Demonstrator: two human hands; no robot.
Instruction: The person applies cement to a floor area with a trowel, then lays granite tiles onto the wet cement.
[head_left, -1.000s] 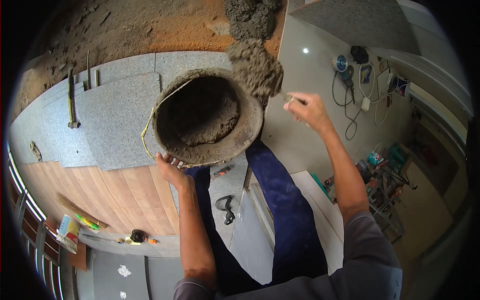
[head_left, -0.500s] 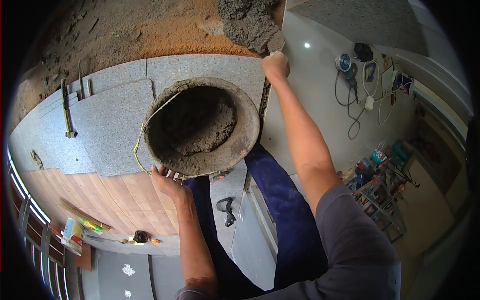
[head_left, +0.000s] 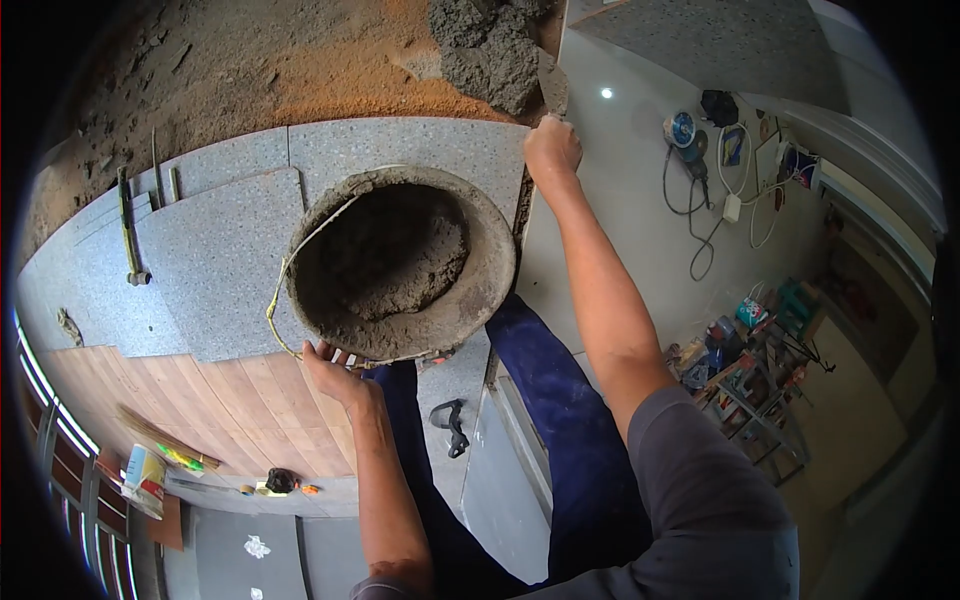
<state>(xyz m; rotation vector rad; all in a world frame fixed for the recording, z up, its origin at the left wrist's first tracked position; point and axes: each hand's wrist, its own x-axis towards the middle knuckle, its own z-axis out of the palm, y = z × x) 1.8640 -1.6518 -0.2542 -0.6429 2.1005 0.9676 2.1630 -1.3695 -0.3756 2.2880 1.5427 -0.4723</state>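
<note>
A mortar-caked bucket (head_left: 490,235) is tilted toward me on the speckled slabs, its open mouth facing up at me. Wet grey mortar (head_left: 415,280) lies inside it. My left hand (head_left: 338,372) grips the near lower edge of the bucket, beside its wire handle (head_left: 272,310); the fingertips are partly hidden. At the upper right, my right hand (head_left: 553,148) is closed around a trowel (head_left: 553,85), whose handle the fist conceals. The trowel's blade touches or nearly touches the right side of a heap of wet mortar (head_left: 490,60) on the ground.
Speckled grey slabs (head_left: 220,240) cover the floor at left, with a hammer (head_left: 132,230) on them. Sandy soil (head_left: 300,60) lies beyond. A black clamp-like tool (head_left: 450,428) rests between my legs. An angle grinder (head_left: 686,145) with cords and a cluttered tool rack (head_left: 755,390) stand at right.
My right hand has drawn slightly back toward me with the trowel, and more of the blade shows. The bucket and my left hand stay in place; the view has shifted slightly.
</note>
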